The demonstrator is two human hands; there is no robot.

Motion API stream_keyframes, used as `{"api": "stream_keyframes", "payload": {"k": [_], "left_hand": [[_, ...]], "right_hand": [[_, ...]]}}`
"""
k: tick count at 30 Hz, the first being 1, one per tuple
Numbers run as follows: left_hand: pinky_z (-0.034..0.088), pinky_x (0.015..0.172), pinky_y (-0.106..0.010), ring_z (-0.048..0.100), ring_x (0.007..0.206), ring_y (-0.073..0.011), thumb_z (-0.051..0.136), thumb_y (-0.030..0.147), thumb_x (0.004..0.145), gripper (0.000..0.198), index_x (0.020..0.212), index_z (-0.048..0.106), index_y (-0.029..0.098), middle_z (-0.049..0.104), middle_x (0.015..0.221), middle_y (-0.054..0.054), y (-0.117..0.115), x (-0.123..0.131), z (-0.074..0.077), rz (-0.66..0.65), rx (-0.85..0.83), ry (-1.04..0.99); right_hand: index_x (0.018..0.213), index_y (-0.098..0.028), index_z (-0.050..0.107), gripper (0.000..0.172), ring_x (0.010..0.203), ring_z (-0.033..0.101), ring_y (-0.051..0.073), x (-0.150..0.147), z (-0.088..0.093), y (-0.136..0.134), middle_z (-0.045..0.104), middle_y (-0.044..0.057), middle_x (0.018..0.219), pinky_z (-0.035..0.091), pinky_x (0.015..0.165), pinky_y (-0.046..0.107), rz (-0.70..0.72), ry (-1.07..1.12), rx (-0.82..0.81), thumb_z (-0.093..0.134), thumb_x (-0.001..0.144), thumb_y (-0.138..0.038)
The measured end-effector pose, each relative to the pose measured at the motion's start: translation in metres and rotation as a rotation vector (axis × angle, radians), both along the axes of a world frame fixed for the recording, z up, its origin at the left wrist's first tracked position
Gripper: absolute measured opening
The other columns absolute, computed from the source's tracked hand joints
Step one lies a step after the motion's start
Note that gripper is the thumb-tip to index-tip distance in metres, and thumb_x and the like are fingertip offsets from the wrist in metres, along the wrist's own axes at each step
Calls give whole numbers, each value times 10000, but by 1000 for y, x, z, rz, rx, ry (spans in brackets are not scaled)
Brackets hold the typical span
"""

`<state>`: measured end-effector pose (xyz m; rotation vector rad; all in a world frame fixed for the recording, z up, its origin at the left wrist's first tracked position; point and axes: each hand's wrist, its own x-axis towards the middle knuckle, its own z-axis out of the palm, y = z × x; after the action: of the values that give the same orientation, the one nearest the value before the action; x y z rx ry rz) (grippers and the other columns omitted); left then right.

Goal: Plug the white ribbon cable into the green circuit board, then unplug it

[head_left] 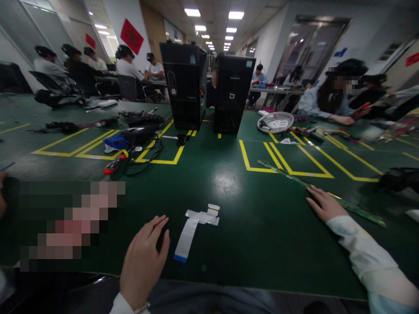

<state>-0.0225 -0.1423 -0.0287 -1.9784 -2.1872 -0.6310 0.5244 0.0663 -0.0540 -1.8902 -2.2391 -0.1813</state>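
A white flat ribbon cable (187, 239) with a blue end and a small connector lies on the green table in front of me. Just left of it is my left hand (144, 257), its fingers stretched out, the thumb apart, holding nothing. Farther right, a long thin green circuit board strip (360, 213) lies slantwise. My right hand (322, 204) reaches over the middle of that strip with fingers extended and spread, covering part of it; whether the fingertips press on it I cannot tell.
Two black computer towers (185, 87) stand at the back middle. A white basket (276, 121) sits behind the yellow tape outlines. Tangled black cables (140, 120) and a red-black screwdriver (114, 165) lie to the left. A pixelated patch hides the table's near left; other people sit around.
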Motion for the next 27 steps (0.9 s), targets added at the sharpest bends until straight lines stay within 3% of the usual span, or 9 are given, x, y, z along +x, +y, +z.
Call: {"api": "stream_keyframes", "payload": {"k": [5,9,16,27], "left_hand": [[448,964,-448,555,1135,-282,372,382,929,432,1210,579,126,583,1252,-148,1,0,-1,-12,16,13],[457,952,-453,558,1131,-284,364,382,934,435,1211,581,125,580,1259,-148,0,1,0,-6,12,15],[451,958,-435,555,1131,-276,370,382,931,430,1207,581,128,585,1246,-142,0,-1,-3,-19,26,24],[451,959,-445,554,1135,-282,360,383,933,444,1221,577,124,581,1256,-149,0,0,-2,-3,15,24]], "right_hand": [[1289,-126,514,559,1268,455,281,-14,3,-3,490,147,1368,357,1084,447,102,24,9,339,867,-448],[1295,-138,522,557,1263,462,279,-37,5,-7,495,150,1362,382,1064,465,284,84,36,338,891,-474],[1313,-165,515,496,1277,446,257,-99,2,-17,481,134,1381,395,1050,478,498,116,90,318,942,-428],[1324,-128,509,522,1300,400,267,-198,10,-49,449,139,1407,373,1052,476,629,57,107,317,957,-445]]}}
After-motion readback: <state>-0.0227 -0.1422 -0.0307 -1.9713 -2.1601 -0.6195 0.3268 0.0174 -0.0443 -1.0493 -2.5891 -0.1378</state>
